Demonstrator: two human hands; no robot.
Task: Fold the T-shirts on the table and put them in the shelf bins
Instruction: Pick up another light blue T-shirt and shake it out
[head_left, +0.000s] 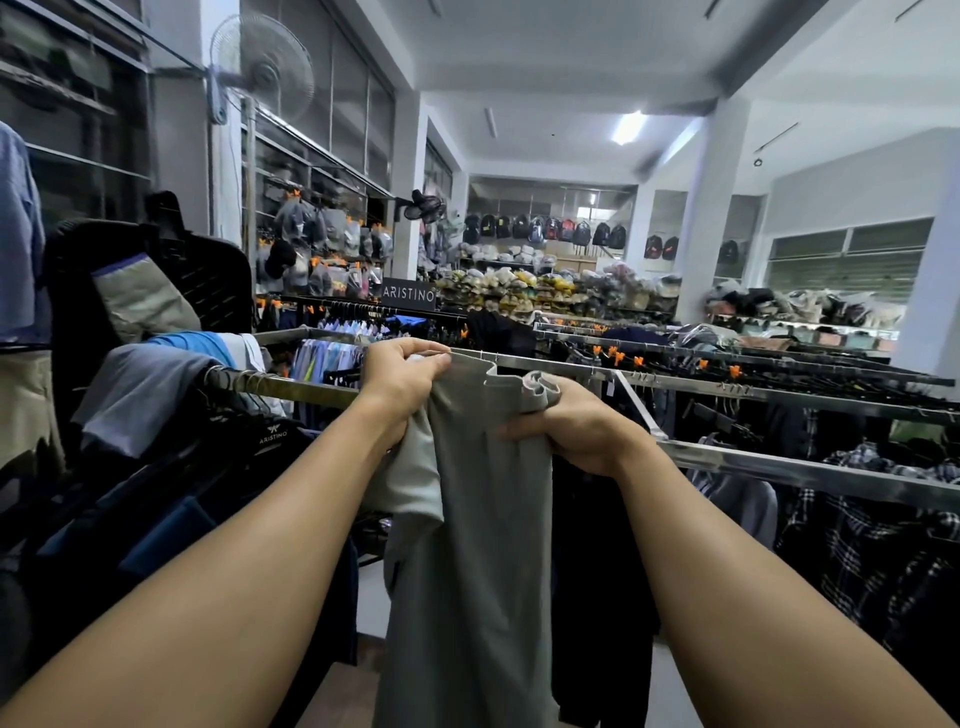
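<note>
A grey T-shirt (478, 519) hangs lengthwise in front of me, held up at chest height with both arms stretched out. My left hand (402, 379) pinches its top edge on the left, with a sleeve bunched under the palm. At the top right, my right hand (576, 434) grips the bunched cloth in curled fingers. The shirt's lower part drops out of the bottom of the view. No table or shelf bins are visible.
Metal clothes rails (779, 457) with dark garments stand close on both sides and ahead. Shirts are draped over the left rail (291, 387). A black mannequin torso (156, 291) stands at left. Shelves of bags line the back wall; a white pillar (711, 208) rises at right.
</note>
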